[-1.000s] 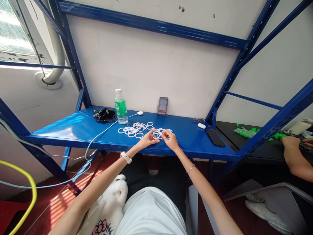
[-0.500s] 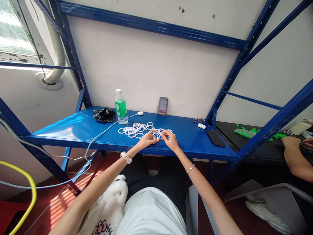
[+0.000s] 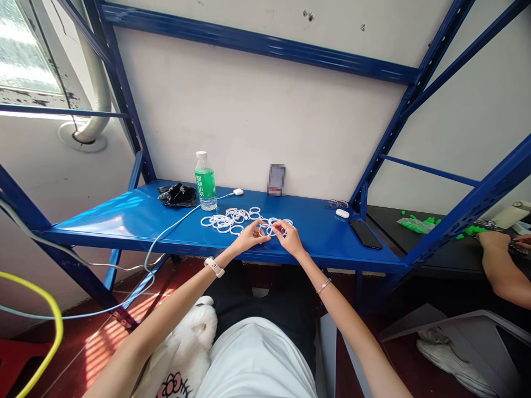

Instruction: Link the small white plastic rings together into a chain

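Several white rings [image 3: 228,219] lie scattered on the blue metal shelf [image 3: 124,215]. My left hand [image 3: 250,236] and my right hand [image 3: 290,237] meet over the right end of the pile, both with fingers pinched on white rings [image 3: 269,228] held between them. A white watch sits on my left wrist and a thin bracelet on my right wrist.
A green-labelled water bottle [image 3: 204,182], a black bag [image 3: 177,194] and a white cable [image 3: 166,235] are at the shelf's left. A phone [image 3: 276,179] leans on the wall. Glasses, an earbud case [image 3: 342,213] and a black phone [image 3: 365,234] lie right. Another person's arm [image 3: 500,271] works at far right.
My fingers have shifted slightly on the rings; the hands stay in the same spot.
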Demonstrator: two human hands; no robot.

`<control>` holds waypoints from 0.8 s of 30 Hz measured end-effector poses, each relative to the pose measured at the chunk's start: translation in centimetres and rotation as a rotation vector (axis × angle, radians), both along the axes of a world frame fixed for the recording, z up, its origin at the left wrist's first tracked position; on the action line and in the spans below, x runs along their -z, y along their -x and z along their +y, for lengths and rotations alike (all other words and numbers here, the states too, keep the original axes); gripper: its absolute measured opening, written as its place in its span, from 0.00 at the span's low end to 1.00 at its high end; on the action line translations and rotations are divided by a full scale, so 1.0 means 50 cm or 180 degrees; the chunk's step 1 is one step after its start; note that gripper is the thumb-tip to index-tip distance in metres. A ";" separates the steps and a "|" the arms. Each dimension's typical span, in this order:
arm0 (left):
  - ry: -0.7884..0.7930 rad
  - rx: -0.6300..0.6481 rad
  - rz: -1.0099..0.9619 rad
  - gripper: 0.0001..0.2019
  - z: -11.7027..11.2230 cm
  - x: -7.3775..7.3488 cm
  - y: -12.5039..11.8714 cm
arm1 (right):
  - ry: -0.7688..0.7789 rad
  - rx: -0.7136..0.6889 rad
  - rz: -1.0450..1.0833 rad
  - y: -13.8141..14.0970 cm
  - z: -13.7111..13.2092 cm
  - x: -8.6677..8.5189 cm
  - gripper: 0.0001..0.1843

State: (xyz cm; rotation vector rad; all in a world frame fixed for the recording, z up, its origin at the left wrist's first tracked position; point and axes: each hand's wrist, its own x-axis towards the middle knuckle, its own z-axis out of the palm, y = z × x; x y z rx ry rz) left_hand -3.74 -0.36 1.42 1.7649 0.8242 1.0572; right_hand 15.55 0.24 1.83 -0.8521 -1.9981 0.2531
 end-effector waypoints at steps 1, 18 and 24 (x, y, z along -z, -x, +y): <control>-0.0010 -0.0003 0.0003 0.26 0.000 0.000 0.000 | 0.0008 0.0009 -0.0002 0.000 0.000 0.000 0.13; -0.0049 -0.0061 0.0109 0.25 -0.006 -0.004 -0.002 | 0.0076 0.0102 -0.0028 -0.002 0.006 0.006 0.11; -0.0108 -0.0127 0.0163 0.24 -0.008 -0.004 -0.004 | 0.0084 0.0086 0.0026 -0.003 0.010 0.010 0.08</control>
